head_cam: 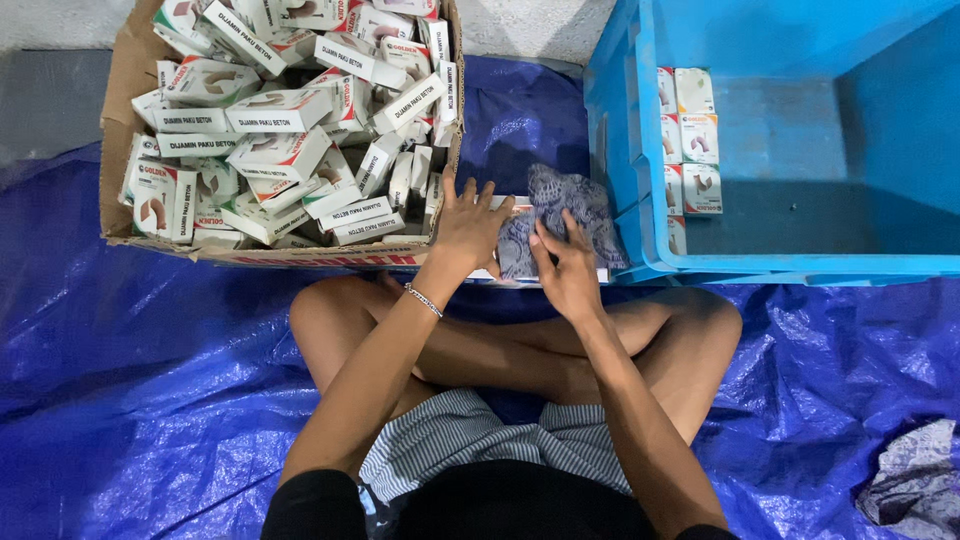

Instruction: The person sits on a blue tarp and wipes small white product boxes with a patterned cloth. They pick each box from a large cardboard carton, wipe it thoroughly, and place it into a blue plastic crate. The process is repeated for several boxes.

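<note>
A crumpled grey-and-white patterned cloth [560,215] lies on the folded blue plastic tarpaulin [150,380] in the gap between the two containers, draped over a small white carton [520,203] of which only edges show. The right hand [568,268] rests on the near part of the cloth, fingers bent and pressing into the fabric. The left hand [468,225] lies flat just beside it, fingers spread, its fingertips at the carton's edge; a thin silver bracelet [424,299] circles the wrist. Both forearms extend from a person seated cross-legged in striped shorts [470,440]. To the left stands an open brown cardboard box [125,80] heaped with loose white-and-red cartons [280,110]. To the right stands a blue plastic crate [800,265]; a short stack of similar cartons [690,135] lines its left inner wall. A second crumpled cloth [915,480] lies at the lower right corner.
</note>
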